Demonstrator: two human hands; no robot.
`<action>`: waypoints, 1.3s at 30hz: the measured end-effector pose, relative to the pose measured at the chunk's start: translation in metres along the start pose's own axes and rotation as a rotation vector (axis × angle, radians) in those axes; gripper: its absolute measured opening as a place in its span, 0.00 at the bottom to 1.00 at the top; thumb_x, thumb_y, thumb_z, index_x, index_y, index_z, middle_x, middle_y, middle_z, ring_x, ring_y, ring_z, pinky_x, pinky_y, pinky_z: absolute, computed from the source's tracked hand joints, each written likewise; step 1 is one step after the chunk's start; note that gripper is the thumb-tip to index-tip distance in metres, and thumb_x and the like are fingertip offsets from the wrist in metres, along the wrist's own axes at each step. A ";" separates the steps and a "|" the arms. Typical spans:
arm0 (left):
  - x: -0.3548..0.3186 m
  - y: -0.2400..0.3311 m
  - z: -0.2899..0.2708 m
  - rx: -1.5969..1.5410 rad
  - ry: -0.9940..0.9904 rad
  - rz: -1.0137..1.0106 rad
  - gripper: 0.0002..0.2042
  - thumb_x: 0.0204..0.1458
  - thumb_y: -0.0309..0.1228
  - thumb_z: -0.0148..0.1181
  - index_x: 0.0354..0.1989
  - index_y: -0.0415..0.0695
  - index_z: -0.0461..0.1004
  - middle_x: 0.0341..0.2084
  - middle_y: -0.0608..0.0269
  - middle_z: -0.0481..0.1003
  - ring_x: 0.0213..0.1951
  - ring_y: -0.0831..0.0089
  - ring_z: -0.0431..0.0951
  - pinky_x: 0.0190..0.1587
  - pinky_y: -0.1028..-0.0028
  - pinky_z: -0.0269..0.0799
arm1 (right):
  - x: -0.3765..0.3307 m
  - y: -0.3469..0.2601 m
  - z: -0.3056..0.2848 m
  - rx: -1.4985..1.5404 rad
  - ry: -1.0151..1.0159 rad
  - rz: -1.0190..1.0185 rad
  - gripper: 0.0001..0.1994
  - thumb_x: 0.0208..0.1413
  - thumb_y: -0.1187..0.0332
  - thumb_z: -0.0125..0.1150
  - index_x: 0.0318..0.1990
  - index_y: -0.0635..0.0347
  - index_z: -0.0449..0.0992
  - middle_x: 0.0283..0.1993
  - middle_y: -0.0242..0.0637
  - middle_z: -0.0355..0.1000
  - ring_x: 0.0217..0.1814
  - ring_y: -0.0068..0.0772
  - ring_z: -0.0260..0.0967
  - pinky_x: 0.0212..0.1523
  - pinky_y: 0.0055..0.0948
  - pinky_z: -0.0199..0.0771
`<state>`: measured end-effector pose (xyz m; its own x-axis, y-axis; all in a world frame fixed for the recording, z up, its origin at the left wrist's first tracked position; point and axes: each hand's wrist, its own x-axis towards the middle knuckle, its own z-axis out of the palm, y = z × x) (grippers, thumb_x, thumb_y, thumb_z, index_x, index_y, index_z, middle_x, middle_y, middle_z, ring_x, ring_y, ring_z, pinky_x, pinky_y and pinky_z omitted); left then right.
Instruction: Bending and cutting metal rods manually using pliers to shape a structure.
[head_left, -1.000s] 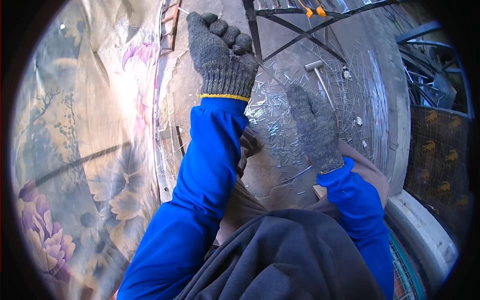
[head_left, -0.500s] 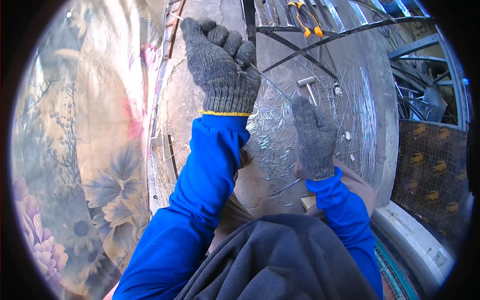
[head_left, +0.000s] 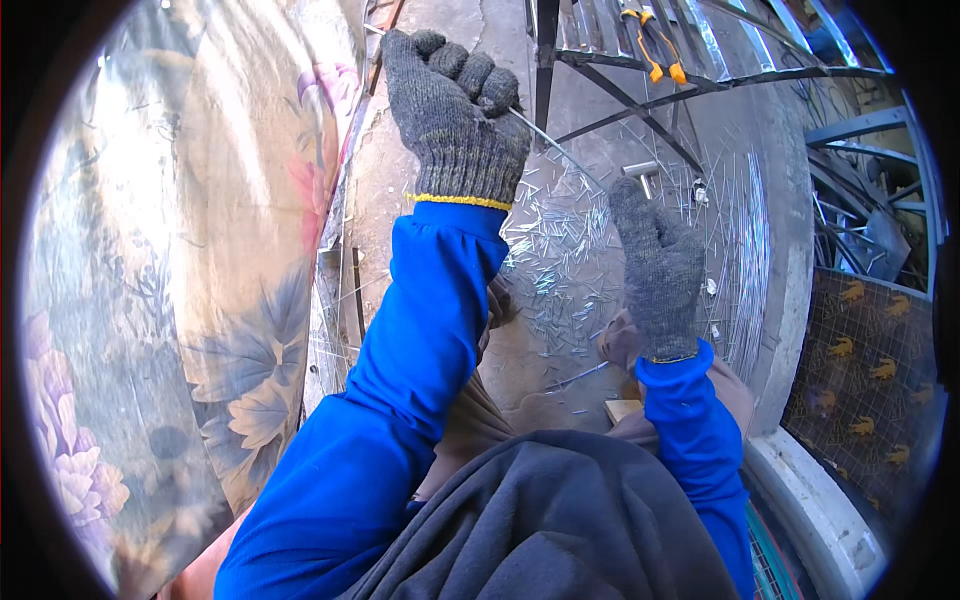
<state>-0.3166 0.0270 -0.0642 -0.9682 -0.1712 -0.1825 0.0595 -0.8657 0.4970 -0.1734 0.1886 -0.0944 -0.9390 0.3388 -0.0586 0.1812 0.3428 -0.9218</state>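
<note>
My left hand [head_left: 455,115], in a grey knitted glove with a yellow cuff edge, is raised at the upper middle, its fingers curled into a fist around a thin metal rod [head_left: 556,146]. One end of the rod sticks out beyond the thumb side; the other slants down to the right. There it meets the tip of my right hand [head_left: 662,270], also gloved in grey, which is closed on it with most fingers hidden from above. A hammer [head_left: 641,170] lies on the floor just past the right fingertips, partly covered by them.
Many short cut metal pieces [head_left: 555,255] litter the concrete floor between my hands. Long thin rods [head_left: 752,260] lie to the right. Orange-and-black pliers [head_left: 655,45] rest on a metal rack [head_left: 720,85] at the top. A flowered cloth [head_left: 250,200] hangs at left.
The whole view has shifted, so the floor and rack appear farther right. Against the hammer, my right hand has come slightly nearer, now covering part of its handle. Both hands keep their grip.
</note>
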 end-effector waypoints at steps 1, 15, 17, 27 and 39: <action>0.000 -0.002 -0.001 -0.008 -0.033 -0.009 0.16 0.69 0.48 0.48 0.34 0.51 0.64 0.17 0.75 0.52 0.15 0.81 0.50 0.14 0.77 0.47 | 0.000 0.002 -0.001 -0.005 0.007 -0.071 0.23 0.67 0.56 0.63 0.25 0.67 0.76 0.18 0.35 0.61 0.23 0.19 0.55 0.24 0.33 0.58; 0.010 -0.022 -0.002 -0.088 0.070 -0.158 0.07 0.68 0.32 0.54 0.40 0.41 0.72 0.24 0.65 0.76 0.24 0.72 0.79 0.34 0.73 0.84 | -0.016 -0.044 -0.042 0.078 0.006 -0.375 0.09 0.65 0.73 0.61 0.49 0.67 0.79 0.39 0.42 0.78 0.37 0.28 0.75 0.39 0.31 0.75; 0.005 -0.037 -0.010 -0.016 0.001 -0.267 0.08 0.68 0.32 0.54 0.42 0.39 0.75 0.31 0.59 0.82 0.32 0.66 0.84 0.40 0.68 0.87 | -0.023 -0.055 -0.058 0.161 0.010 -0.481 0.11 0.62 0.77 0.63 0.51 0.67 0.79 0.42 0.44 0.79 0.39 0.32 0.77 0.41 0.33 0.77; -0.080 -0.059 -0.005 -0.084 -0.490 -0.722 0.15 0.69 0.32 0.52 0.60 0.40 0.73 0.38 0.62 0.82 0.34 0.71 0.84 0.39 0.70 0.84 | -0.133 -0.092 -0.123 -0.314 0.352 -0.796 0.12 0.57 0.80 0.66 0.49 0.67 0.80 0.46 0.43 0.79 0.47 0.35 0.78 0.49 0.34 0.80; -0.188 0.018 -0.017 0.034 -0.561 -0.525 0.21 0.68 0.33 0.54 0.67 0.41 0.65 0.47 0.59 0.77 0.38 0.74 0.80 0.40 0.75 0.80 | -0.265 -0.065 -0.134 -0.120 0.544 -0.524 0.07 0.59 0.77 0.69 0.43 0.68 0.80 0.43 0.43 0.79 0.45 0.31 0.78 0.47 0.29 0.80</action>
<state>-0.1296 0.0356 -0.0353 -0.8465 0.5299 0.0514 -0.4404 -0.7511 0.4919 0.1027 0.1939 0.0328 -0.6401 0.4788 0.6009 -0.1892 0.6598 -0.7272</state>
